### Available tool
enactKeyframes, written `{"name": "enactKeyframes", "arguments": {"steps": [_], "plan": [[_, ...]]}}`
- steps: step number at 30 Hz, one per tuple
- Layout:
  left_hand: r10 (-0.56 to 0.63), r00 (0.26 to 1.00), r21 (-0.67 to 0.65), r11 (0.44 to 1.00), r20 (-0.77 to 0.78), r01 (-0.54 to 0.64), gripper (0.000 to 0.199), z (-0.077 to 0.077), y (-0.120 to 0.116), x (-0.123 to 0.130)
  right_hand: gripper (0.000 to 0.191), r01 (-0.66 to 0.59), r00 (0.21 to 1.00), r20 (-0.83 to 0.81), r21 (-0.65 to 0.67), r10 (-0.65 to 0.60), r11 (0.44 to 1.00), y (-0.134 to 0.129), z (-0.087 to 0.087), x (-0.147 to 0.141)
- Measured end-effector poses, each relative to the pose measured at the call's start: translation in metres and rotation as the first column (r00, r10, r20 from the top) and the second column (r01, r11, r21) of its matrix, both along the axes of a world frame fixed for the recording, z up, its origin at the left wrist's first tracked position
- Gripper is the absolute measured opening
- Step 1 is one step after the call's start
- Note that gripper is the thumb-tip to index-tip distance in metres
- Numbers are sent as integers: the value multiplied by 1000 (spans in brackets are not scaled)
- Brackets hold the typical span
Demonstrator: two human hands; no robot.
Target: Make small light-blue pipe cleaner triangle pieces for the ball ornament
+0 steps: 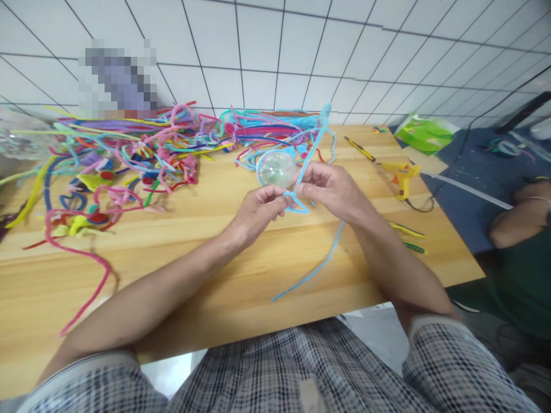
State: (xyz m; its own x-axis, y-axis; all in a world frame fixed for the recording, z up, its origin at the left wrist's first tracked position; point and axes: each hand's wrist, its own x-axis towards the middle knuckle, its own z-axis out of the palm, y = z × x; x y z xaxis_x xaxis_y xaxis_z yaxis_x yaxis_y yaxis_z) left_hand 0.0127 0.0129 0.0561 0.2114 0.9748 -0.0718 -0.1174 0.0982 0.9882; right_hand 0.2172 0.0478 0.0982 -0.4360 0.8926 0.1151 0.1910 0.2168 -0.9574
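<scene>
Over the wooden table, my left hand pinches a light blue pipe cleaner near a small bent loop. My right hand grips the same pipe cleaner just to the right, its fingers pressed together. One folded end of it rises up past the right hand. Just beyond my fingertips is a clear round ball, with blue pipe cleaner curving round its left side. A long blue strand trails on the table below my right hand.
Heaped coloured pipe cleaners line the back and left of the table. A yellow glue gun, a yellow cutter and yellow-handled pliers lie at the right. Another person's arm shows at the right edge.
</scene>
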Motion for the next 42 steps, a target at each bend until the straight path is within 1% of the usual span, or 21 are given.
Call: {"name": "enactKeyframes", "arguments": {"steps": [3, 6, 11, 16, 20, 23, 26, 29, 31, 32, 34, 37, 38, 40, 42], "plan": [[-3, 1000, -1, 1000, 18, 3, 15, -2, 0, 1, 31, 53, 998, 23, 41, -54, 998, 0, 1, 1], [2, 999, -21, 1000, 34, -1, 17, -4, -1, 3, 35, 89, 995, 50, 57, -92, 994, -1, 1, 2], [-20, 998, -22, 1000, 59, 21, 25, -4, -2, 3, 39, 90, 993, 63, 85, -95, 992, -5, 1, 0], [-36, 998, -8, 999, 43, 36, 25, -4, -3, 3, 36, 120, 989, 70, 108, -128, 987, -7, 0, -2], [35, 999, 28, 999, -9, -35, 21, -2, -3, 2, 37, 126, 988, 76, 133, -136, 983, -9, 0, -4], [91, 995, 39, 995, -43, -89, 18, -1, -3, 1, 36, 135, 983, 99, 176, -154, 975, -13, 2, -4], [118, 992, 42, 992, -33, -117, 22, 1, -3, 1, 28, 140, 975, 136, 237, -176, 961, -17, 4, -5], [135, 991, 37, 990, 7, -135, 29, 2, -3, 0, 20, 117, 968, 175, 324, -181, 939, -21, 4, -7], [162, 986, 31, 986, 24, -163, 26, 2, -2, 0, 13, 92, 965, 190, 402, -182, 911, -22, 2, -9], [177, 984, 30, 984, 32, -178, 23, 2, -1, 0, 10, 74, 964, 195, 453, -179, 889, -22, 0, -10], [200, 978, 35, 979, 59, -202, 16, 1, 1, 0, 9, 24, 968, 191, 580, -164, 814, -20, -6, -11], [212, 971, 41, 975, 108, -217, 14, 1, 3, -1, 16, -65, 965, 218, 740, -148, 670, -14, -17, -9], [211, 970, 37, 975, 121, -217, 15, 1, 4, -1, 18, -93, 957, 244, 768, -155, 634, -12, -20, -8], [207, 968, 23, 977, 143, -212, 17, 1, 4, -2, 24, -142, 942, 291, 800, -170, 583, -8, -26, -5], [198, 966, 8, 979, 168, -202, 17, 3, 5, -2, 29, -158, 944, 284, 835, -168, 527, -5, -29, -3]]}}
